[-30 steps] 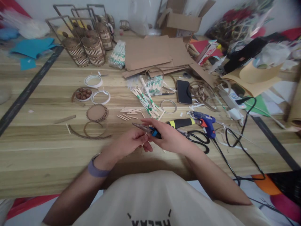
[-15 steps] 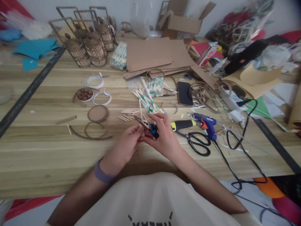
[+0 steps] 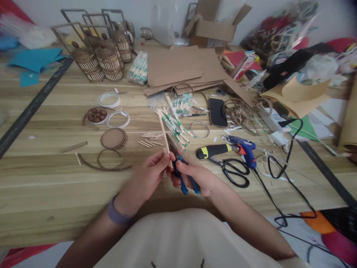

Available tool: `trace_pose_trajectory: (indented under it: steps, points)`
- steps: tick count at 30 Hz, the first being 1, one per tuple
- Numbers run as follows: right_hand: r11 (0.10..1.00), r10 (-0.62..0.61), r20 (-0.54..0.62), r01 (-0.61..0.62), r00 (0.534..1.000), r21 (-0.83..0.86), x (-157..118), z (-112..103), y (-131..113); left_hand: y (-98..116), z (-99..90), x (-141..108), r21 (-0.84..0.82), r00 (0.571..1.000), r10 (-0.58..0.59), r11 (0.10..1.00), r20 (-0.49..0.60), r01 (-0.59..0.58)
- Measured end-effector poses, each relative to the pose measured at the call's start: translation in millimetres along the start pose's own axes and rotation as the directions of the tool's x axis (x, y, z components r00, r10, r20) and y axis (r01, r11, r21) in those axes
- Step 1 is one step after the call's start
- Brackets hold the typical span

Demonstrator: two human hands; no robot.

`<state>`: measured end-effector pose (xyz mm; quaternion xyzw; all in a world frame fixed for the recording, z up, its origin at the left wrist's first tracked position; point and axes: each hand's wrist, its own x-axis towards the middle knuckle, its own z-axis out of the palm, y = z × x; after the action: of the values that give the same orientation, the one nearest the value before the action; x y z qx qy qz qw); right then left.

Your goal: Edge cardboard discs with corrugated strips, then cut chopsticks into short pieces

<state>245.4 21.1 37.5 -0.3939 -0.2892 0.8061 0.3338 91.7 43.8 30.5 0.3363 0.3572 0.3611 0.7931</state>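
Observation:
My left hand pinches thin wooden sticks, one of them long and pointing up and away from me. My right hand is wrapped round blue-handled pliers, whose dark jaws point up beside the sticks. The two hands almost touch. Just beyond them lie short cut sticks and a loose pile of sticks in green-printed wrappers. Left of these is a round cardboard disc with a corrugated rim.
Black scissors, a yellow-and-black handled tool and a blue glue gun with its cable lie right. A phone, tape rings and a bowl of brown beads are farther back. Stick-covered lanterns stand back left.
My right hand has turned and now grips the pliers by their handles, with the jaws pointing more upward. A long stick now stands out from my left hand. The view has shifted slightly.

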Motion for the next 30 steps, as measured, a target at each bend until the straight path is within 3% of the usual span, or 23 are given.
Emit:
trace_pose_trajectory:
  steps: [4, 8, 11, 15, 18, 21, 25, 30]
  points:
    - [0.977, 0.103, 0.061, -0.112, 0.993, 0.183, 4.6, -0.9, 7.3, -2.8, 1.6, -3.2, 0.026, 0.998, -0.057, 0.998, 0.008, 0.056]
    - [0.971, 0.144, 0.038, -0.148, 0.989, 0.185, -3.5, -0.2, 10.7, -3.0, 2.1, -5.7, 0.077, 0.999, -0.043, 0.996, -0.032, 0.045]
    - [0.98, 0.111, -0.034, -0.104, 0.993, 0.17, -15.6, 0.4, 11.0, -2.6, 2.7, -6.2, 0.089, 0.999, -0.044, 0.995, -0.008, 0.044]
    - [0.997, 0.043, -0.167, -0.053, 0.985, -0.058, -37.2, -6.5, 5.6, 2.3, 0.9, -6.5, 0.264, 0.995, 0.043, 0.964, -0.092, -0.018]
    - [0.95, 0.004, -0.219, -0.072, 0.976, -0.304, -55.1, -17.8, -3.7, 9.6, -3.0, -8.1, 0.458, 0.981, 0.109, 0.889, -0.162, -0.023]
    - [0.883, 0.021, -0.186, -0.106, 0.982, -0.457, -67.5, -26.9, -13.5, 16.0, -5.5, -11.0, 0.571, 0.993, 0.062, 0.821, -0.098, 0.005]
    - [0.859, 0.096, -0.182, -0.174, 0.979, -0.482, -70.6, -27.5, -22.3, 19.8, -4.4, -15.7, 0.647, 1.0, -0.008, 0.762, 0.022, -0.008]
    - [0.868, 0.165, -0.152, -0.217, 0.975, -0.446, -66.0, -21.5, -28.9, 22.1, -1.6, -21.6, 0.698, 0.993, -0.091, 0.716, 0.08, 0.01]
